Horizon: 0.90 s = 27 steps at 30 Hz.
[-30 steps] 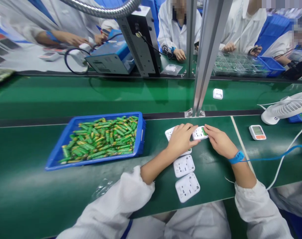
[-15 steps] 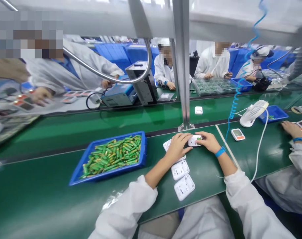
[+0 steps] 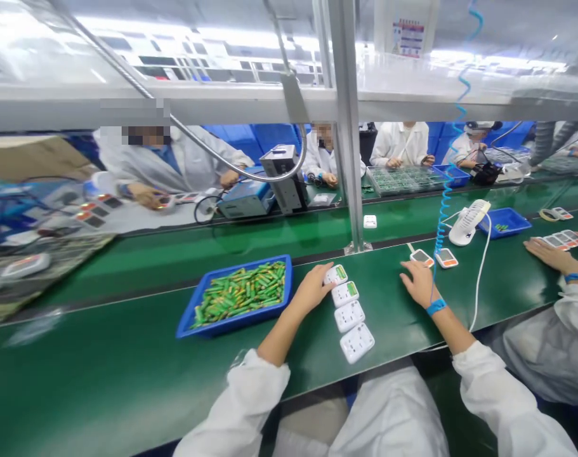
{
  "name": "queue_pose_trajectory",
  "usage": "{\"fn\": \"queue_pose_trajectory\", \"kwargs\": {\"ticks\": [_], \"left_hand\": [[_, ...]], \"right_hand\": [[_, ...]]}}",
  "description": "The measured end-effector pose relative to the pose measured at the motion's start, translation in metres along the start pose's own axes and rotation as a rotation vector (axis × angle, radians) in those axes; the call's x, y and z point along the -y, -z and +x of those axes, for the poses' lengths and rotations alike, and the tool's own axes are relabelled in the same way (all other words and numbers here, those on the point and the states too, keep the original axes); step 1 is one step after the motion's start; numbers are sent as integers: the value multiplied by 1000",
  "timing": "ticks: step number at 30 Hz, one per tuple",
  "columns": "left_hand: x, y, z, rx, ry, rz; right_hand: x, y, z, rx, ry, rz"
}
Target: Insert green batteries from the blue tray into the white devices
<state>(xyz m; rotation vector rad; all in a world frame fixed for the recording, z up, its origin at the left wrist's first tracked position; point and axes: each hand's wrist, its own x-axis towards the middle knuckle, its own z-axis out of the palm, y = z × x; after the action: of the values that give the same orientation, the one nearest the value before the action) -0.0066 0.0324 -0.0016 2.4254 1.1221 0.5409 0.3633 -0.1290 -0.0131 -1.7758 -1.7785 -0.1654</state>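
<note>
My left hand (image 3: pixel 312 289) lies on the green belt with its fingertips against the left edge of the farthest white device (image 3: pixel 337 274), which shows green batteries in its back. That device heads a row of white devices lying back-up: a second with batteries (image 3: pixel 346 293), then two more (image 3: pixel 349 315) (image 3: pixel 356 343). My right hand (image 3: pixel 416 283) rests flat with fingers apart, holding nothing, just short of a face-up device (image 3: pixel 422 257) beside another one (image 3: pixel 446 258). A blue wrist strap (image 3: pixel 435 307) with a coiled cord is on my right wrist.
A blue tray (image 3: pixel 243 318) of green batteries sits left of my left hand. A metal post (image 3: pixel 351 165) stands behind the devices. A white fan (image 3: pixel 466 221), a small blue tray (image 3: pixel 504 223) and a co-worker's hand (image 3: pixel 550 255) are to the right. People work across the far belt.
The camera has tilted up. My hands have parted: the device they both held is no longer in them, my right hand has moved right toward the face-up devices, and my left stays at the row.
</note>
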Motion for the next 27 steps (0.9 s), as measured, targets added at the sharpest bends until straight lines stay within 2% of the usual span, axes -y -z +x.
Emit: {"fn": "queue_pose_trajectory", "kwargs": {"ticks": [4, 7, 9, 11, 14, 17, 21, 24, 27], "left_hand": [[-19, 12, 6, -4, -32, 33], [-26, 16, -9, -15, -52, 76], [-26, 14, -29, -61, -47, 98], [-21, 9, -51, -114, -51, 100], [-12, -1, -76, -143, -101, 77], [-9, -4, -76, -129, -151, 46], [-22, -8, -36, 3, -262, -43], [-47, -20, 9, 122, -363, -114], [-78, -41, 53, 221, -484, -148]], "right_hand": [[85, -49, 20, 211, 154, 191], [132, -75, 36, 371, 58, 179], [143, -81, 44, 390, -4, 149], [139, -81, 49, 369, -26, 154], [115, -72, 51, 309, -82, 148], [81, -54, 48, 219, -195, 95], [41, -27, 35, 102, -276, 26], [26, -15, 20, 65, -262, 12], [19, -11, 4, 33, -263, 6]]}}
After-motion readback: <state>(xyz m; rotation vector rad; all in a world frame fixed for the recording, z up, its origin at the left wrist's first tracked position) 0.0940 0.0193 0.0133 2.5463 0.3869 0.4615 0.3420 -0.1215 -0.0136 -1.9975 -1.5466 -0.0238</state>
